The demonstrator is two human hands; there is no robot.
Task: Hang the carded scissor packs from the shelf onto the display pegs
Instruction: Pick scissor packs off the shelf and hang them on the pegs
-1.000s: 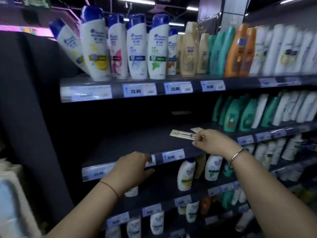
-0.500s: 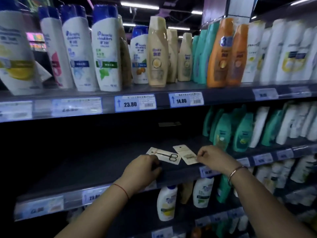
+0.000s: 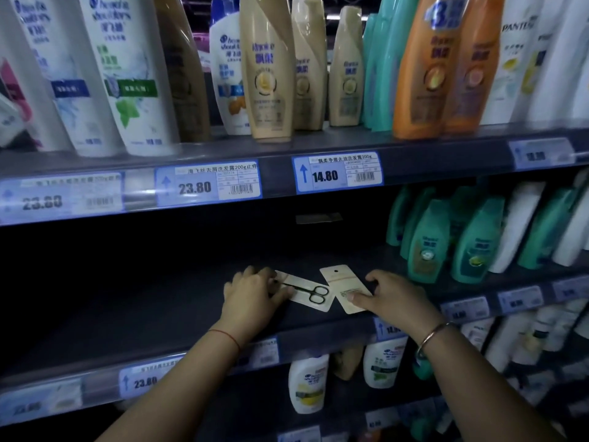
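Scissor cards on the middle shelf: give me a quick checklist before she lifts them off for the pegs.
1. Left hand on the face-up scissor card: ok, fingers rest on its left end.
2. Right hand on the face-down card: ok, fingers press its lower right corner.
3. Cards gripped, not just touched: cannot tell; both lie flat on the shelf.
4. Hang hole free: ok on the face-down card; on the other, hidden under the left hand.
5. Cards separate: not ok, their edges overlap.
6. Display pegs located: cannot tell, none in view.
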